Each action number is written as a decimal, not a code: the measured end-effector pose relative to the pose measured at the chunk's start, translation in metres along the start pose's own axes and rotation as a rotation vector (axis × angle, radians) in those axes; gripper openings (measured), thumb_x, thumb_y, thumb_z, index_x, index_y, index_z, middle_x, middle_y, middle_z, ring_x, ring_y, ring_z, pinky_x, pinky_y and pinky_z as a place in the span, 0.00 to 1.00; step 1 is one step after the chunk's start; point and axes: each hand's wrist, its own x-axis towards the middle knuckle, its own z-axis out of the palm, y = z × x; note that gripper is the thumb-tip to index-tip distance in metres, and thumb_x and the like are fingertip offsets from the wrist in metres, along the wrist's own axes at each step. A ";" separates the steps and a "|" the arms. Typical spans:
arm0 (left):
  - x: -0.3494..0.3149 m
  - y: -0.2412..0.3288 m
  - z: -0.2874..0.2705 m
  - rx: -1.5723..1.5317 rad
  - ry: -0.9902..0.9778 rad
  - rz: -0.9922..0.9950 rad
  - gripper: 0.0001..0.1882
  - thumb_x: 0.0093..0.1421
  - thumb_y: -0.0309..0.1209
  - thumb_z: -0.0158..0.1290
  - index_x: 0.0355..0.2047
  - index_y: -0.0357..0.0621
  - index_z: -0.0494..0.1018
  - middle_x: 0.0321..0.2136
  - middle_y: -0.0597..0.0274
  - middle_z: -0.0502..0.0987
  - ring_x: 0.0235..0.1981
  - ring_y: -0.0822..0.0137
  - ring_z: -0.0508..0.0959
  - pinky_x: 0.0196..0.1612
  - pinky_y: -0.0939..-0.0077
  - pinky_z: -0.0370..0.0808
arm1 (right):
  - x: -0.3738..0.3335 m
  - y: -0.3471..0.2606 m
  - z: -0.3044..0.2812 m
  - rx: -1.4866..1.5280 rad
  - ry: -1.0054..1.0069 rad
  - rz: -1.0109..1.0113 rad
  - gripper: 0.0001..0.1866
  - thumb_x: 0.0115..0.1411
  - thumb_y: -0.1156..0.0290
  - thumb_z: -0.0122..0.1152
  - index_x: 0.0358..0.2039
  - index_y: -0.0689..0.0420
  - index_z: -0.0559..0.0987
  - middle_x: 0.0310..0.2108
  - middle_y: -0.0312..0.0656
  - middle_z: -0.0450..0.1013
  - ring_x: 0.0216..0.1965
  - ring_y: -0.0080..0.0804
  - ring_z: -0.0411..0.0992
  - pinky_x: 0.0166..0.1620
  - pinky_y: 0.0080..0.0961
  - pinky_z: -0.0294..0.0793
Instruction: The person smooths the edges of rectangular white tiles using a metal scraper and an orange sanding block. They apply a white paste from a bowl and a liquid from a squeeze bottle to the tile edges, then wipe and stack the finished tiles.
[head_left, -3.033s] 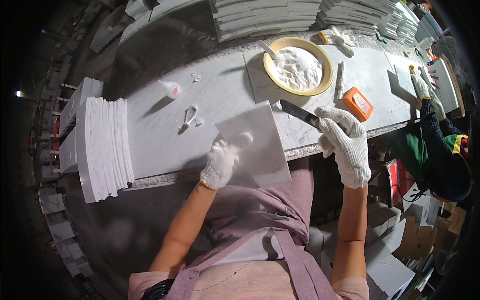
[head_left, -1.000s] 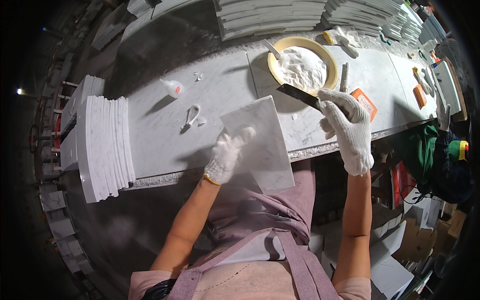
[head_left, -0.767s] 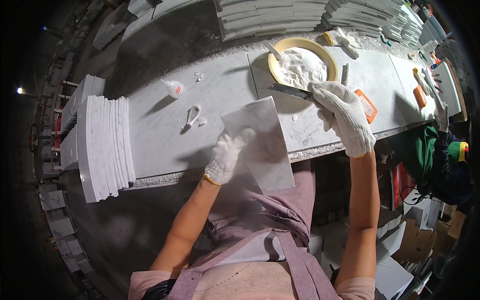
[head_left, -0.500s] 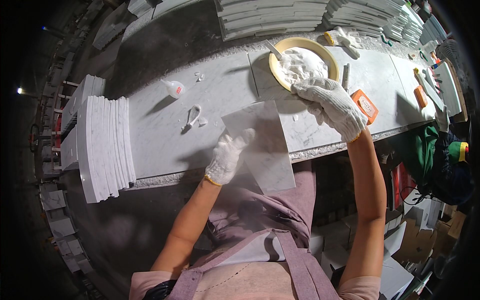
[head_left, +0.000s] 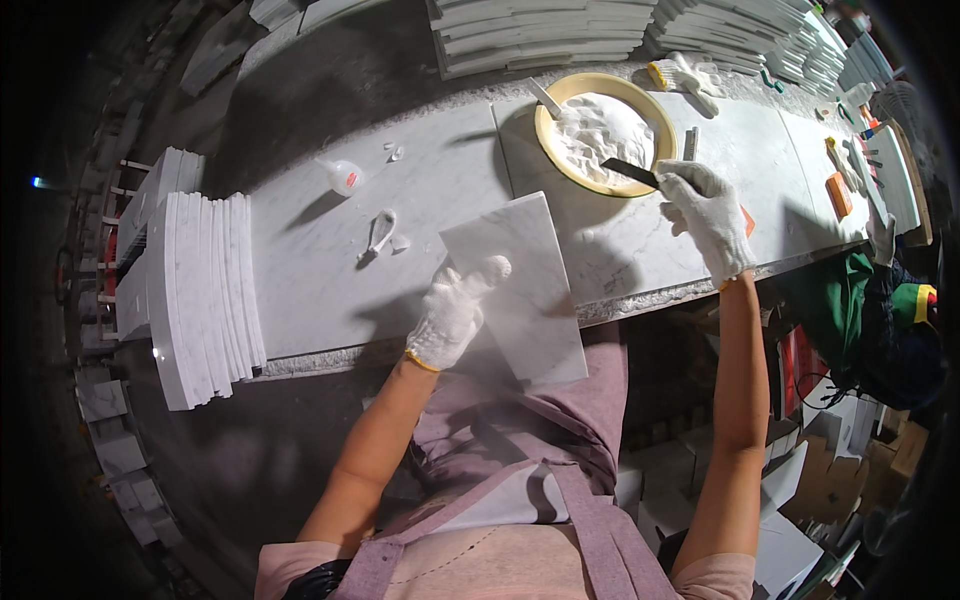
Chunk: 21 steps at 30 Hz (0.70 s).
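left hand point(head_left: 455, 312), gloved, fingers closed on the marble tile point(head_left: 518, 290), props it tilted at frame centre. right hand point(head_left: 706, 210) grips a putty knife point(head_left: 630, 172), blade dipping into the yellow bowl point(head_left: 598, 133) upper centre.

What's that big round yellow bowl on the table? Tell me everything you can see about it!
The bowl is round and shallow with a thick pale yellow rim, maybe plastic. It sits upright on the grey marble table, at the far side. Lumpy white paste fills it. A pale stick leans over its left rim. The right hand, in a white glove, dips a dark flat blade into it from the right.
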 end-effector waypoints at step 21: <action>-0.006 -0.010 -0.004 0.533 -0.049 0.221 0.34 0.59 0.18 0.59 0.61 0.69 0.79 0.41 0.42 0.77 0.37 0.39 0.81 0.41 0.51 0.82 | 0.005 0.005 0.025 0.045 -0.013 -0.003 0.17 0.70 0.66 0.63 0.54 0.61 0.84 0.36 0.37 0.83 0.30 0.20 0.80 0.30 0.18 0.79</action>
